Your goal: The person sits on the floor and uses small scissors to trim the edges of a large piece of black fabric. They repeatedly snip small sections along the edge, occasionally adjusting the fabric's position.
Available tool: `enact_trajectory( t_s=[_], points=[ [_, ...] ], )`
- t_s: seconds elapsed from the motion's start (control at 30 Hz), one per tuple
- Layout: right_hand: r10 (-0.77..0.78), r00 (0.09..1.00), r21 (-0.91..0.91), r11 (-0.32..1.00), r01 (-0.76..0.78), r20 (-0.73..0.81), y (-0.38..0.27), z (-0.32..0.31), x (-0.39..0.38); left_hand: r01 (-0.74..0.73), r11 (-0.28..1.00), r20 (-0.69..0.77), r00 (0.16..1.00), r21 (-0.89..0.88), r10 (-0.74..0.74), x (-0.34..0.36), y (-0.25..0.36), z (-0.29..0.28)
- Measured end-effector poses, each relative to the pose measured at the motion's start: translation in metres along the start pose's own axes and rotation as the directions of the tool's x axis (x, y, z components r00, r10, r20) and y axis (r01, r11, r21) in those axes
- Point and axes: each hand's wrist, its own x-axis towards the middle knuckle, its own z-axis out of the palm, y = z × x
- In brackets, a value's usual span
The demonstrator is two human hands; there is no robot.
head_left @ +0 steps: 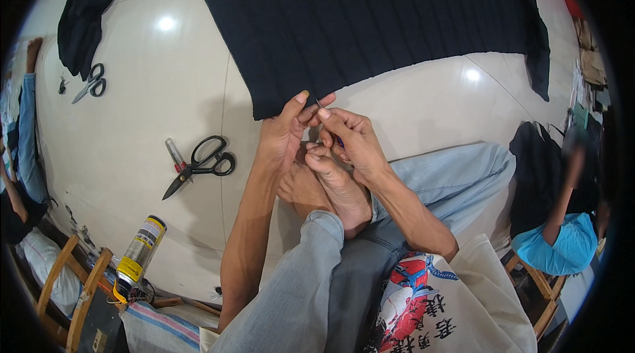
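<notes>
A large black pleated-looking cloth [370, 16] lies spread on the pale tiled floor in front of me. My left hand [286, 135] grips the near left corner edge of the black cloth, thumb on top and fingers beneath. Close beside it, my right hand [354, 136] is closed, thumb and finger pinched around a small thin pointed tool [318, 103] whose tip is at the cloth's edge. A purple-blue bit shows inside the right palm; the rest of the tool is hidden. Both hands are above my crossed bare feet [331, 184].
Large black-handled scissors [210, 162] lie left of my hands, against a small clear-and-red tool [175, 153]. Smaller scissors [92, 84] lie farther left, near another black cloth [86, 16]. A yellow spray can [140, 247] stands lower left. People sit at both sides.
</notes>
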Motion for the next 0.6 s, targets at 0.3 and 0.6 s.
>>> enact_trajectory(
  t_s=[0.3, 0.6],
  points=[
    [0.0, 0.993, 0.023, 1.0, 0.003, -0.119, 0.004, -0.014, -0.018, -0.045, 0.999, 0.059, 0.997, -0.007, 0.045, 0.006, -0.009, -0.01],
    [-0.151, 0.94, 0.118, 0.974, 0.194, -0.305, -0.027, -0.025, 0.025, 0.068, 0.979, -0.008, 0.998, 0.191, -0.067, 0.011, -0.007, 0.023]
  ],
)
